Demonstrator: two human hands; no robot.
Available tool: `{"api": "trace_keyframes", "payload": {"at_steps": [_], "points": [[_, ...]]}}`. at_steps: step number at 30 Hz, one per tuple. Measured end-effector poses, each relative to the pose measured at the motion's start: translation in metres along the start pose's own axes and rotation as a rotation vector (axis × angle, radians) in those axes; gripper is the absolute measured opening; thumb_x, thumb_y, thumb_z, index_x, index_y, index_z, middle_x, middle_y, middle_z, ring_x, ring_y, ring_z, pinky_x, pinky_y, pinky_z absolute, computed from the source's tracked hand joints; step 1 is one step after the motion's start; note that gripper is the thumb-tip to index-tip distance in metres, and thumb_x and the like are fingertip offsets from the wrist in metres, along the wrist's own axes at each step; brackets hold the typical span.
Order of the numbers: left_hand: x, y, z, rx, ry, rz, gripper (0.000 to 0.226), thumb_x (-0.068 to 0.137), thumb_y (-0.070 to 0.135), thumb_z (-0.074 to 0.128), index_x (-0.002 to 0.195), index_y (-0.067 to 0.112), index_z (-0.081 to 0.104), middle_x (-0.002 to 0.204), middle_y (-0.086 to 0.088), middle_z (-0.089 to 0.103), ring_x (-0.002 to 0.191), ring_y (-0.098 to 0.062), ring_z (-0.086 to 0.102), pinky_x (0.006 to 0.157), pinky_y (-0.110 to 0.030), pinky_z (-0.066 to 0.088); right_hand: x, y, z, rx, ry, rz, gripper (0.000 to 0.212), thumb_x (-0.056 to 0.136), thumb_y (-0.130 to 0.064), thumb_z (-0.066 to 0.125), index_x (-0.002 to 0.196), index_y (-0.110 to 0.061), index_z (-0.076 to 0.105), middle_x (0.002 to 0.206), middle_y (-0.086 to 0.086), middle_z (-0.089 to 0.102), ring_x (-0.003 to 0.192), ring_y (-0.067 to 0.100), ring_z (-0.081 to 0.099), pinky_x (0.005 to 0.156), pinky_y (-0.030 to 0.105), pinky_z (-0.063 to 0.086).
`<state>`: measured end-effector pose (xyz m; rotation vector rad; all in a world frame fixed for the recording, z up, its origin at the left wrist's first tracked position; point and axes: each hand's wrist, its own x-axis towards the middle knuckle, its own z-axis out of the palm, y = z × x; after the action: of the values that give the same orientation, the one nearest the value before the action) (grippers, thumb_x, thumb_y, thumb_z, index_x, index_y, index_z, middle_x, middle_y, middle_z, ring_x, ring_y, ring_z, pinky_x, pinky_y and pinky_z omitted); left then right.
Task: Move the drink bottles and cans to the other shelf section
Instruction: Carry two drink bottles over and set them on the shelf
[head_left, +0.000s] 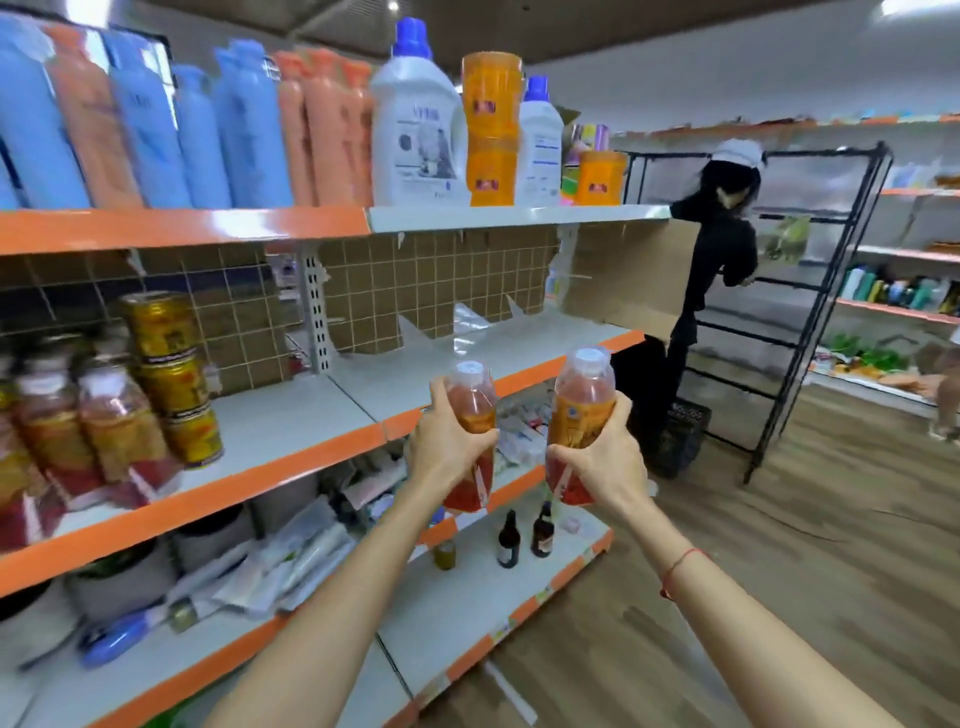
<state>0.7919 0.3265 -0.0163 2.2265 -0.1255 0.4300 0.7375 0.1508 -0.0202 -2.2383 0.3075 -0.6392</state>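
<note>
The two drink bottles (470, 431) at the centre are showing clear, glossy plastic with paper-like labels. At nine o'clock, stacked cans (171, 379) are gleaming as gold metal, and the shelf (291, 415) is looking smooth and painted above a wood-grain floor (805, 571).

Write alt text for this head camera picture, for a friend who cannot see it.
A person's left hand and right hand each grip an orange drink bottle, left bottle and right bottle, held up before a bare middle shelf in a shop. More drink bottles and stacked gold cans stand on the section to the left.
</note>
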Motion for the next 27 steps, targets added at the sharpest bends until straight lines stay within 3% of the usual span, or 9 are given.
{"api": "trace_keyframes", "payload": {"at_steps": [7,11,16,19,22,27], "points": [[0.054,-0.008,0.022,0.071,0.102,-0.084,0.081,0.071,0.042,0.076,0.134,0.025,0.026,0.11,-0.005,0.064,0.096,-0.028,0.062,0.081,-0.037,0.05,0.083,0.01,0.041,0.077,-0.106,-0.086,0.087,0.07,-0.03,0.08,0.133,-0.02,0.021,0.114,0.008,0.057,0.099,0.031,0.06,0.076,0.04,0.051],[0.094,-0.004,0.041,0.066,0.151,-0.16,0.082,0.069,0.042,0.077,0.132,0.029,0.025,0.112,-0.005,0.062,0.095,-0.029,0.061,0.08,-0.037,0.049,0.136,0.019,0.057,0.091,-0.175,-0.126,0.085,0.071,-0.03,0.08,0.133,-0.019,0.021,0.108,0.009,0.058,0.094,0.032,0.061,0.072,0.036,0.05],[0.135,0.0,0.065,0.087,0.218,-0.222,0.083,0.07,0.042,0.077,0.133,0.028,0.024,0.11,-0.006,0.064,0.094,-0.031,0.062,0.08,-0.039,0.05,0.196,0.027,0.079,0.121,-0.247,-0.177,0.081,0.069,-0.031,0.081,0.126,-0.02,0.024,0.103,0.007,0.058,0.089,0.031,0.062,0.076,0.044,0.054],[0.157,0.0,0.071,0.11,0.235,-0.244,0.079,0.071,0.04,0.076,0.13,0.026,0.026,0.111,-0.007,0.063,0.096,-0.032,0.061,0.078,-0.038,0.049,0.224,0.029,0.095,0.128,-0.293,-0.176,0.083,0.069,-0.03,0.081,0.127,-0.019,0.024,0.103,0.008,0.059,0.086,0.03,0.061,0.072,0.042,0.053],[0.18,-0.005,0.075,0.143,0.261,-0.273,0.076,0.072,0.04,0.076,0.129,0.024,0.027,0.112,-0.008,0.063,0.097,-0.033,0.061,0.079,-0.038,0.048,0.249,0.027,0.114,0.141,-0.318,-0.19,0.084,0.068,-0.03,0.081,0.128,-0.019,0.024,0.109,0.011,0.059,0.091,0.033,0.062,0.073,0.044,0.053],[0.219,-0.023,0.081,0.183,0.295,-0.307,0.078,0.072,0.041,0.076,0.131,0.024,0.027,0.113,-0.006,0.063,0.1,-0.03,0.061,0.08,-0.037,0.047,0.285,0.019,0.15,0.156,-0.369,-0.211,0.082,0.071,-0.029,0.081,0.13,-0.018,0.024,0.111,0.013,0.06,0.096,0.034,0.061,0.074,0.037,0.048]]}}
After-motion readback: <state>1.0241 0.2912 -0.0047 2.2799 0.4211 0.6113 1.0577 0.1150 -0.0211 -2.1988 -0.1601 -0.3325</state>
